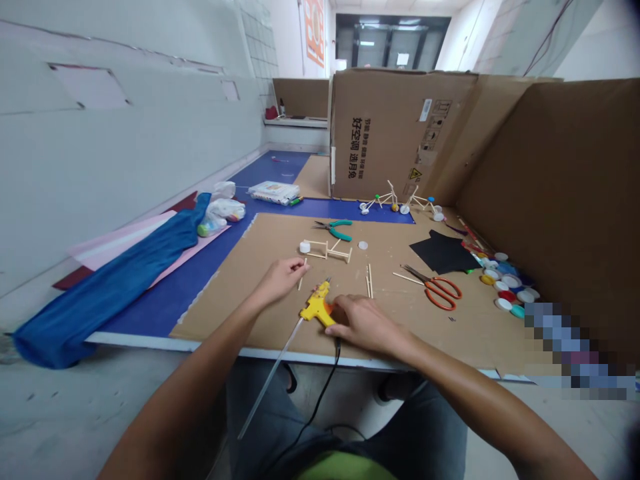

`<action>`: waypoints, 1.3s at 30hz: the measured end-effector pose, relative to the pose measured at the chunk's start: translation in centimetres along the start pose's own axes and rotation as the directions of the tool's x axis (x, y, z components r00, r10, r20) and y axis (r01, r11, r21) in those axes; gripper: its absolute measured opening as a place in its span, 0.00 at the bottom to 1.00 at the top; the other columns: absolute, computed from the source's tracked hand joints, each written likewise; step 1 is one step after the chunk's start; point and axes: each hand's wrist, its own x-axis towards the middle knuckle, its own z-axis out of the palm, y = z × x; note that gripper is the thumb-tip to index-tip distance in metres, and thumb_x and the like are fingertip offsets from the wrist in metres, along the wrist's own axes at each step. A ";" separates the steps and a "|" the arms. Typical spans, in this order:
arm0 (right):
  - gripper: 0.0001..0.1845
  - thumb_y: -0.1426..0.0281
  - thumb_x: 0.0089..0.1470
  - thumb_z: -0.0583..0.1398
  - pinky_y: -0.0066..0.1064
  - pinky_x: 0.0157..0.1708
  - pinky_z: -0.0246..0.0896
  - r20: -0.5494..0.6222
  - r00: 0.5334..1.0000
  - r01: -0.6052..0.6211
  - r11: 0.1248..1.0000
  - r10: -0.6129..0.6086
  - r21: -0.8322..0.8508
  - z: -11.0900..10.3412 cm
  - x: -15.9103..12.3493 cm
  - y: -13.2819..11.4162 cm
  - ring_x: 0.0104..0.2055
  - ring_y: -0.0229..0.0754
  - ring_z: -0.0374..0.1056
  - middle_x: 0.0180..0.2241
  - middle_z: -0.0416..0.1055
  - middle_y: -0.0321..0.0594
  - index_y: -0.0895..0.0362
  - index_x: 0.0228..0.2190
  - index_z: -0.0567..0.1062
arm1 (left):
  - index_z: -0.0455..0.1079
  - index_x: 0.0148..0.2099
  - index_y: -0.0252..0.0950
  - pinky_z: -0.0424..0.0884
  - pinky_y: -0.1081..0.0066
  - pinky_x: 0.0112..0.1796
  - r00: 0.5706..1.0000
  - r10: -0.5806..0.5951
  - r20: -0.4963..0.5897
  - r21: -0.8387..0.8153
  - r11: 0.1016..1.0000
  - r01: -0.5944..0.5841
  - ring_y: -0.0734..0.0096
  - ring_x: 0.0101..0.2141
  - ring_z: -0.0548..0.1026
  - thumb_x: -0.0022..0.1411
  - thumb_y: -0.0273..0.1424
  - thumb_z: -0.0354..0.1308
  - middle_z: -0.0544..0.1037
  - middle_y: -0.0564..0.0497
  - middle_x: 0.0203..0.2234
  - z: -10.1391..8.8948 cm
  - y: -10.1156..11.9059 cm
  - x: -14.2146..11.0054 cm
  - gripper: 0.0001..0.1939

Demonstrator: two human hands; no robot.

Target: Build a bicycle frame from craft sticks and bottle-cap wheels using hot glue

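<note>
My left hand [281, 280] pinches a thin wooden stick [302, 275] upright between its fingers, above the cardboard sheet [260, 313]. My right hand [363, 325] lies closed over the rear of a yellow hot glue gun [317, 305], which rests near the sheet's front edge. A long clear glue stick [270, 377] pokes out from the gun and slants down past the edge. Ahead of my hands lies a small frame of wooden sticks [327, 251] with a white bottle cap [305, 247] at its end. Two loose sticks [369, 281] lie to the right.
Green-handled pliers [334, 230], orange-handled scissors [435, 288], black paper [443, 252] and several bottle caps [505, 283] lie on the cardboard. Two small stick bicycle models [400, 200] stand beyond it. A black cord [320, 393] hangs from the gun. Cardboard walls rise behind and right.
</note>
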 end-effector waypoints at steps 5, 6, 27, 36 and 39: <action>0.30 0.51 0.55 0.65 0.37 0.40 0.60 0.043 0.997 -0.060 0.994 0.064 -0.086 1.0 0.9 -1.3 0.45 0.56 0.74 0.47 0.78 0.53 0.58 0.51 0.72 | 0.72 0.34 0.36 0.56 0.72 0.28 0.999 -0.047 0.020 0.016 0.999 0.047 0.73 0.24 0.63 0.64 0.45 0.52 0.69 0.56 0.22 0.9 -1.1 -0.7 0.18; 0.29 0.52 0.55 0.65 0.37 0.40 0.60 0.046 0.997 -0.064 0.994 0.068 -0.092 1.1 0.9 -1.5 0.45 0.56 0.74 0.47 0.77 0.53 0.58 0.51 0.72 | 0.72 0.34 0.36 0.57 0.72 0.28 0.999 -0.052 0.016 0.010 0.999 0.052 0.72 0.24 0.64 0.64 0.45 0.52 0.70 0.56 0.22 1.1 -1.3 -0.8 0.18; 0.10 0.65 0.61 0.62 0.30 0.37 0.55 -0.132 0.991 -0.025 0.994 0.039 0.103 0.1 0.4 0.8 0.39 0.43 0.71 0.41 0.78 0.43 0.56 0.42 0.76 | 0.76 0.37 0.37 0.64 0.71 0.32 0.998 -0.063 0.010 0.009 0.998 0.063 0.66 0.29 0.75 0.63 0.43 0.52 0.80 0.50 0.27 2.1 -2.4 -1.2 0.17; 0.10 0.65 0.61 0.58 0.29 0.33 0.55 -0.286 0.948 -0.091 0.981 0.138 0.169 -3.0 2.7 5.6 0.33 0.40 0.70 0.33 0.78 0.39 0.56 0.37 0.78 | 0.74 0.35 0.38 0.62 0.71 0.32 0.999 -0.046 0.010 0.088 0.995 0.045 0.67 0.29 0.73 0.65 0.42 0.51 0.78 0.51 0.26 2.3 -2.3 -1.2 0.16; 0.12 0.66 0.62 0.56 0.28 0.34 0.57 -0.359 0.899 -0.197 0.964 0.251 0.181 -4.7 5.8 8.8 0.34 0.40 0.71 0.33 0.79 0.39 0.57 0.36 0.79 | 0.72 0.34 0.38 0.64 0.70 0.34 1.000 0.023 -0.018 0.101 0.995 -0.021 0.66 0.31 0.74 0.65 0.41 0.51 0.77 0.50 0.29 1.7 -1.9 -0.9 0.15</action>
